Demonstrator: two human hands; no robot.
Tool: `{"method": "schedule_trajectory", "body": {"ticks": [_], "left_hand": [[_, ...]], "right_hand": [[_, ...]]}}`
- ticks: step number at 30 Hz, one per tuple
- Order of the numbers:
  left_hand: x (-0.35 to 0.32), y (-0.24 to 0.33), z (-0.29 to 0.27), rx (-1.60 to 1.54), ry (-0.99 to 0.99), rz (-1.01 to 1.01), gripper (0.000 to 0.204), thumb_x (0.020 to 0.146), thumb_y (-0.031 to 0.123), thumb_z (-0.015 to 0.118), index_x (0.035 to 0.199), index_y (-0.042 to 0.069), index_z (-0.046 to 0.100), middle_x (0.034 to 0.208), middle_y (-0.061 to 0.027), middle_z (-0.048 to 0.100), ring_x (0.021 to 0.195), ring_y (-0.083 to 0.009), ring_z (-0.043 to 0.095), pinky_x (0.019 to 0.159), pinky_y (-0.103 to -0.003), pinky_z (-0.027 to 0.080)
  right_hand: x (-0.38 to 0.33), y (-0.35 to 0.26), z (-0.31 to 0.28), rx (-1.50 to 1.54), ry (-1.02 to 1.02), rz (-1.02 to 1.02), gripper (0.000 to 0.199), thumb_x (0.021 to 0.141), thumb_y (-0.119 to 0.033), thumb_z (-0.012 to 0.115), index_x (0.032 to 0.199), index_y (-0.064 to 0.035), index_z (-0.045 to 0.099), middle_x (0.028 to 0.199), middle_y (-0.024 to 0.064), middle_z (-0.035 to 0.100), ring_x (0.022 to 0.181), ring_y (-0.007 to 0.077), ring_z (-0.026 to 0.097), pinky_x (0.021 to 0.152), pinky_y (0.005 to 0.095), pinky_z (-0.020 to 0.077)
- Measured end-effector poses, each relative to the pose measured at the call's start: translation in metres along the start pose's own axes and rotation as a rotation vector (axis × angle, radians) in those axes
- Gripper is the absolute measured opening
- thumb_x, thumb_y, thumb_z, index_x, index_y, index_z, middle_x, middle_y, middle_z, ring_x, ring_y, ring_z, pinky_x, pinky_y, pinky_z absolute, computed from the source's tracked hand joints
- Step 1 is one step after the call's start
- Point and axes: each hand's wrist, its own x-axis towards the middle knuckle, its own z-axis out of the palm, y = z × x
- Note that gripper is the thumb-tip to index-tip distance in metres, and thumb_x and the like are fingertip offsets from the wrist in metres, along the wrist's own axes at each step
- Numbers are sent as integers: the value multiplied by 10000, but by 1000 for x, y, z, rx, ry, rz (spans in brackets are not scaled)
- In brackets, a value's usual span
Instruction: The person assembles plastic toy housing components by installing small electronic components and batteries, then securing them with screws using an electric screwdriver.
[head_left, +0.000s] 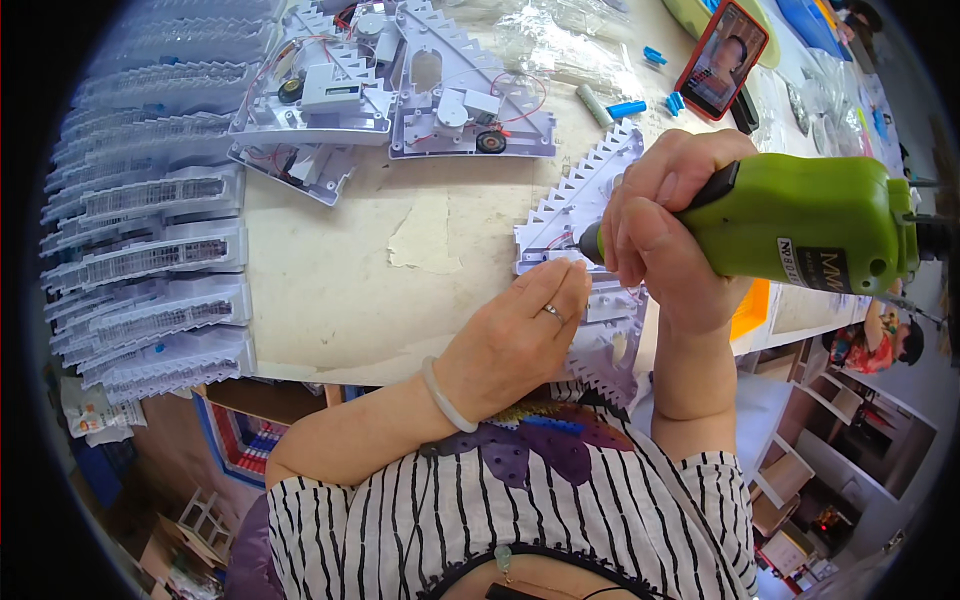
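My right hand (665, 215) is wrapped around a green electric screwdriver (790, 220). Its dark nose points down and left at a pale lilac plastic housing (580, 200) with a sawtooth edge; the bit's tip is hidden by my fingers. My left hand (530, 325), wearing a ring and a pale bangle, grips the near edge of that housing, fingertips pressed together close to the screwdriver nose. Thin red wires show inside the housing. Nearer my body, against my striped top, another toothed lilac part (608, 345) lies partly under my left hand.
Stacked lilac housings (160, 240) line the table's left side. Wired housings with small speakers (470, 110) lie at the back. A red-framed phone (722, 60), blue plastic pieces (627, 109), clear bags (560, 45) and an orange bin (750, 308) are also around. Another person (870, 340) is at far right.
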Motion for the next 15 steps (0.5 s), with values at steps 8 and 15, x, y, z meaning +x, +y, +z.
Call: {"method": "schedule_trajectory", "body": {"ticks": [8,15], "left_hand": [[0,1,-2,-35,-9,-11,434,789,41,637,1170,-168,622,1192,-205,608,1179,-316,607,1005,-367,534],[13,3,-10,-57,-21,16,405,760,-7,636,1150,-104,683,1212,-178,680,1151,-318,656,971,-375,556]], "right_hand": [[8,-4,-3,-267,-231,-108,322,818,178,579,1013,-44,451,750,127,546,438,150,483,398,287,458],[-12,-71,-60,-169,167,-221,170,947,14,604,1080,-15,501,835,130,596,567,172,545,566,293,509]]}}
